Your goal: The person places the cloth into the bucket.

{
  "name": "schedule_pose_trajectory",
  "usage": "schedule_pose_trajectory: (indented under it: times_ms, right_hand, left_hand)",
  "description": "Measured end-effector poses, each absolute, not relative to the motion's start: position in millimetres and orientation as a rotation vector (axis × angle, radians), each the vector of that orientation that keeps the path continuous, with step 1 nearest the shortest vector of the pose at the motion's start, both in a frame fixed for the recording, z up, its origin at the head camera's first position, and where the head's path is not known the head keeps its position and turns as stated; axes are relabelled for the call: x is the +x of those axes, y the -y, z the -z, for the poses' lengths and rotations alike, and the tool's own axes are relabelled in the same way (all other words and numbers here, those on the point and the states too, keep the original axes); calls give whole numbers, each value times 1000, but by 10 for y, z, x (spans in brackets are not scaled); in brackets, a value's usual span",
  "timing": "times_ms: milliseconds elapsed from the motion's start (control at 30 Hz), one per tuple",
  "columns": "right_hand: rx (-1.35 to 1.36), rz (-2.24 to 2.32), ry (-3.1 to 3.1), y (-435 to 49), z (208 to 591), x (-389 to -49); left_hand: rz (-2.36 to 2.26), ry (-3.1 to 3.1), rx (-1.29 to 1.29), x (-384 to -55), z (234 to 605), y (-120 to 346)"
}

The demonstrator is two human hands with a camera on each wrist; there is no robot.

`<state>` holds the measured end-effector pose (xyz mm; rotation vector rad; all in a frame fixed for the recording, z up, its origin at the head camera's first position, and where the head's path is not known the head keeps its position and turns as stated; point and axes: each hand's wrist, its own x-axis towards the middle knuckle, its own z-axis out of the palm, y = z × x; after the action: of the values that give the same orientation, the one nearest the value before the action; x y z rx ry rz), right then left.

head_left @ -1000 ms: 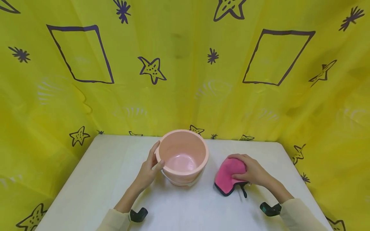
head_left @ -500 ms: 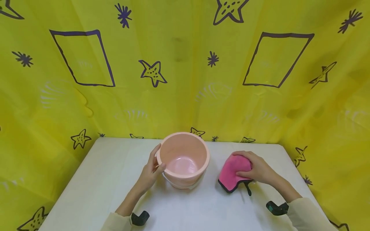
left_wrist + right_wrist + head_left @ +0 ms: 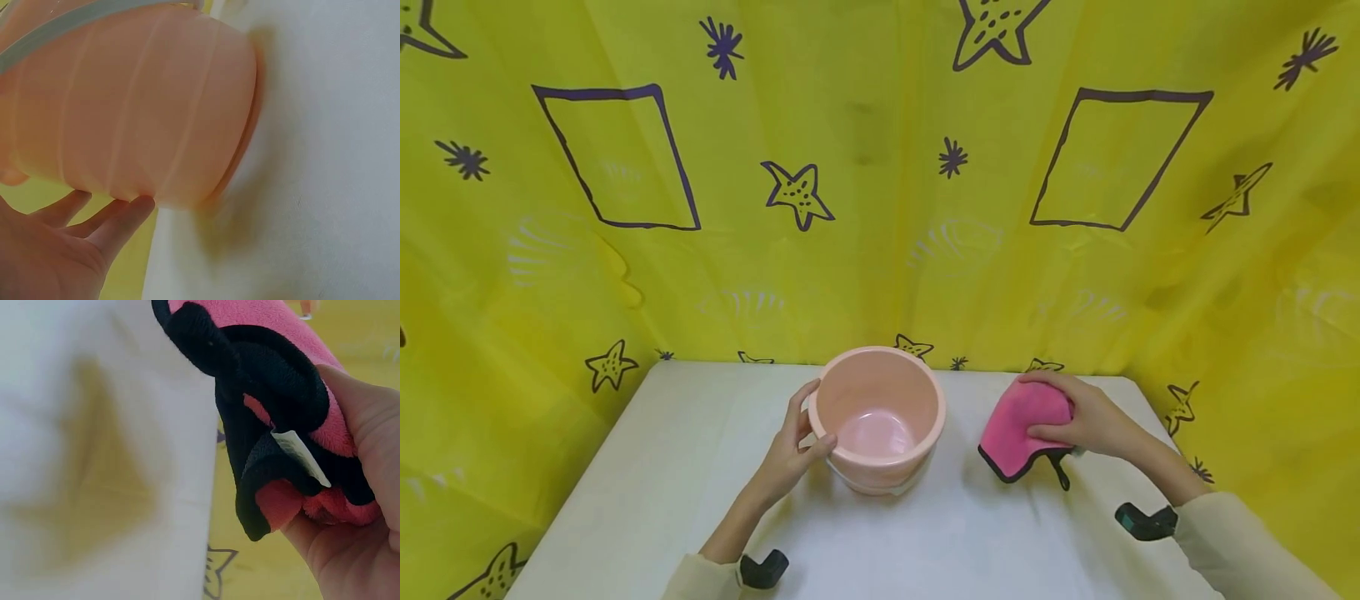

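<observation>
A pale pink bucket point(image 3: 880, 387) stands upright on the white table, its open top facing up and no contents visible inside. My left hand point(image 3: 786, 454) holds it at the left side, thumb at the rim and fingers against the outer wall. In the left wrist view, fingertips touch the ribbed wall of the bucket point(image 3: 137, 106), below its pale handle point(image 3: 69, 22). To the right of the bucket, my right hand point(image 3: 1086, 417) grips a folded pink cloth point(image 3: 1018, 425) with black edging and a hanging loop. A white label point(image 3: 300, 456) shows on the cloth in the right wrist view.
The white table point(image 3: 625, 500) runs back to a yellow curtain point(image 3: 865, 275) printed with starfish, which also closes off both sides. Black wrist devices point(image 3: 763, 569) sit under the sleeves.
My right hand has carried the cloth farther right and toward the back of the table, away from the bucket. The left hand stays on the bucket. The head view has shifted slightly.
</observation>
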<state>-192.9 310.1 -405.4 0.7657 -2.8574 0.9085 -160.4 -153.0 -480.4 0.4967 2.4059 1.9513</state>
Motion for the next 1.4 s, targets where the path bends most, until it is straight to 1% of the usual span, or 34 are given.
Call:
schedule_pose_trajectory:
  times_ms: [333,467,600,1000,1200,1400]
  right_hand:
    - [819,-954,2863,-3111,3698,-1983]
    - [814,-932,2868,-3117,3590,-2032]
    - [867,-927,2843,-3077,3469,-2096]
    - [989,-819,2769,-2818,3087,-2253]
    - [1011,-795,2776,-2639,2975,-2333]
    - [1100,-758,2728,-2365,2890,-2436]
  left_hand:
    - [-1975,-2431,466,-1645,4827,1486]
    - [-1964,-2443,451,-1647,4826,1463]
    - [-1967,-2440,451,-1644,4827,1448]
    - [-1973,-2462,466,-1643,4862,1435]
    - [-1975,-2473,450,-1623,4873,1436]
    - [-1999,-2468,439,-1591,4884,1467]
